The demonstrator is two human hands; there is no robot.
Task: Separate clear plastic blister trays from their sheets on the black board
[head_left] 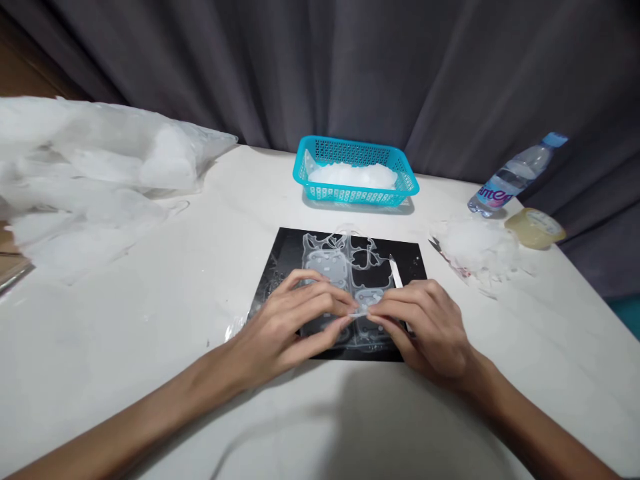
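Note:
Over a black mat point(285, 250) lies a translucent moulded sheet point(327, 263) with rounded, panel-like parts and cut-out gaps edged by thin webbing. My left hand point(300, 320) and my right hand point(425, 323) meet above its middle. Thumb and fingertips of each hand pinch a small strip of the translucent sheet point(359, 313) from either side. Whether that strip is still joined to the rest, I cannot tell. Beside my right hand a white pen-like tool point(395, 272) rests on the mat, its lower end partly covered by the fingers.
Behind the mat stands a turquoise basket point(357, 200) holding white translucent pieces point(353, 175). At right are a pile of clear scraps point(480, 247), a tape roll point(535, 228) and a water bottle point(515, 177). Large plastic bags point(115, 147) fill the left; a grey curtain point(380, 73) hangs behind.

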